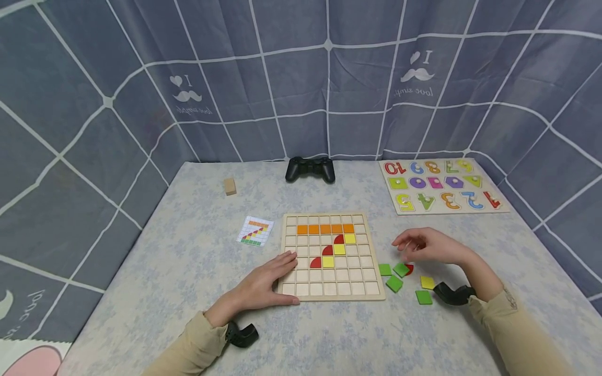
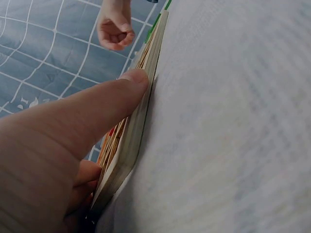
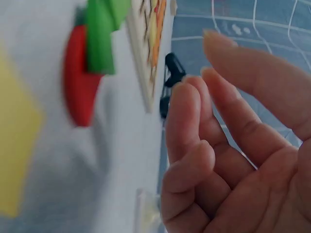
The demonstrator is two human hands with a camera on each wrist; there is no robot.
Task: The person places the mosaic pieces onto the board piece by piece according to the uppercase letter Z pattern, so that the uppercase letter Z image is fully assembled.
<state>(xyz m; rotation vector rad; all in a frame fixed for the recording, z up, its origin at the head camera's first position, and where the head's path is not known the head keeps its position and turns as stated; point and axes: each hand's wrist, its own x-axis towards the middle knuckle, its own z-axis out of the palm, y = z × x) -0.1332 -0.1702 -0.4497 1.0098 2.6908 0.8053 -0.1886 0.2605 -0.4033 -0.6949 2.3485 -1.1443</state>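
Note:
A wooden grid board (image 1: 303,290) lies flat before me. Near its top runs a row of orange squares (image 1: 325,229); below, red quarter-circle tiles (image 1: 315,262) and yellow squares (image 1: 327,262) step diagonally down leftward. My left hand (image 1: 265,284) rests at the board's lower left, fingers on the left edge and thumb on the near edge. To the right of the board, my right hand (image 1: 433,245) hovers above the table with loosely bent fingers, holding nothing. Under it lie several green squares (image 1: 394,283), a partly covered red quarter-circle (image 3: 77,82) and a yellow square (image 1: 427,282).
A pattern card (image 1: 255,231) lies left of the board. Further back are a small wooden block (image 1: 230,186) and a black game controller (image 1: 310,170). A number-and-shape puzzle board (image 1: 444,187) sits at the back right. Grid-patterned cloth (image 1: 301,83) hangs behind the table.

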